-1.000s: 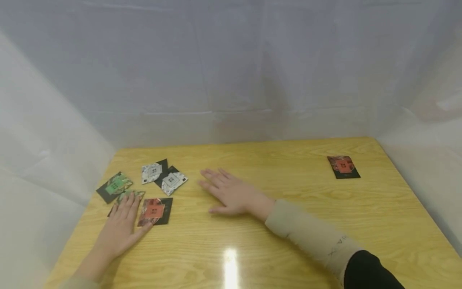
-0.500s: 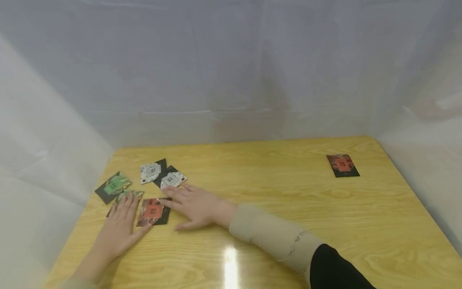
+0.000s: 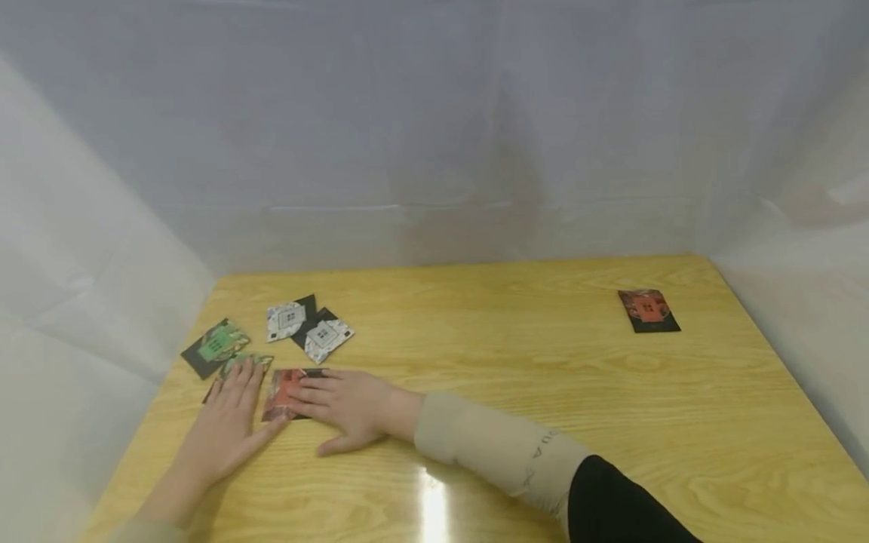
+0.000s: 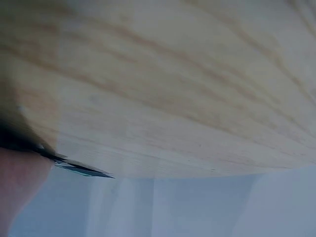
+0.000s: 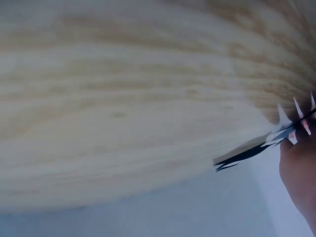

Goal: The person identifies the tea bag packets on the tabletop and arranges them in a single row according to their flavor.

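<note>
My left hand [image 3: 220, 434] lies flat at the table's left, its straight fingers over a green-and-black packet [image 3: 261, 363] that they mostly cover. Its thumb tip reaches the lower edge of a red-and-black packet [image 3: 277, 396]. From the right, my right hand [image 3: 353, 407] rests on that red packet with fingers extended, hiding its right part; the thumb points toward me on the wood. In the left wrist view part of the left hand [image 4: 19, 182] shows beside thin dark packet edges. The right wrist view catches part of the right hand [image 5: 301, 173] at the side.
Another green packet [image 3: 216, 347] lies at the far left. Two white-and-black packets [image 3: 287, 320] overlap behind the red one. A second red packet [image 3: 649, 309] lies at the back right of the wooden table [image 3: 516, 324]. Pale sheeting [image 3: 448, 136] surrounds the table.
My right hand has moved left across the table, past the white packets' near side, and come down onto the red packet. The left hand has stayed in place.
</note>
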The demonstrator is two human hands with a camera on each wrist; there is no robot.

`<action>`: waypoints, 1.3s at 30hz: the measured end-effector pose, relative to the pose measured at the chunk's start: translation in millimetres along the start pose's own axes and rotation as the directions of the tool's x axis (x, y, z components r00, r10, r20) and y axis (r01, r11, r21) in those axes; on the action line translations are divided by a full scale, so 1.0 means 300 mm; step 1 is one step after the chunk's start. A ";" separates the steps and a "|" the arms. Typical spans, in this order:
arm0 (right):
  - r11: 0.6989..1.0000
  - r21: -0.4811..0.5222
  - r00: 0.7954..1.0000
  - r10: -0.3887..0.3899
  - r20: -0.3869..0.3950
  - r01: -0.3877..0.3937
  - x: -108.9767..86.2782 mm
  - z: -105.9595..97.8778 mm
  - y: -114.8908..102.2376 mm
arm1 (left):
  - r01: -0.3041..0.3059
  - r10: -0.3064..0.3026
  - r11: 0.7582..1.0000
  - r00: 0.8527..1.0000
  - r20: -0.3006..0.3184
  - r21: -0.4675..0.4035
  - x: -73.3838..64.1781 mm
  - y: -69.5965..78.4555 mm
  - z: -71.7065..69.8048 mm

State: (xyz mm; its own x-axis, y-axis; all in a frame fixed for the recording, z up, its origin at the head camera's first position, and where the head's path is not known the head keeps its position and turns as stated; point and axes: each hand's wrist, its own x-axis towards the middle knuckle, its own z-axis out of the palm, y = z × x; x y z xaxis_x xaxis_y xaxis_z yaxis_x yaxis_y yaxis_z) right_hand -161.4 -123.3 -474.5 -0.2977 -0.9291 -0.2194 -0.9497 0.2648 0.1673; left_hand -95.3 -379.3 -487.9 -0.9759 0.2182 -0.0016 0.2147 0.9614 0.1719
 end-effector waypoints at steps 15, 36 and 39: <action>0.994 0.111 0.999 0.013 -0.033 -0.009 -0.095 0.046 0.058 | -0.030 0.031 0.999 0.998 -0.052 0.028 0.000 -0.011 0.014; 0.952 0.265 0.985 0.169 -0.045 -0.152 -0.363 0.126 0.189 | -0.033 0.034 0.999 0.997 -0.064 0.023 -0.015 -0.029 0.017; 0.937 0.281 0.974 0.226 -0.028 -0.209 -0.414 0.145 0.210 | -0.023 0.024 0.999 0.999 -0.041 0.029 -0.011 -0.027 0.013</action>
State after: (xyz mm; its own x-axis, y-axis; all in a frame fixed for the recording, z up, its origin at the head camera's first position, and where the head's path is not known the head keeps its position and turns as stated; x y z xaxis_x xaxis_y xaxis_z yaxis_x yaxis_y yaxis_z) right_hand -188.6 20.0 -478.6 -0.5018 -0.8521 -0.1489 -0.8545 0.5150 -0.0674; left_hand -93.8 -387.1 -493.3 -0.9713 0.2339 0.0432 0.2377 0.9607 0.1434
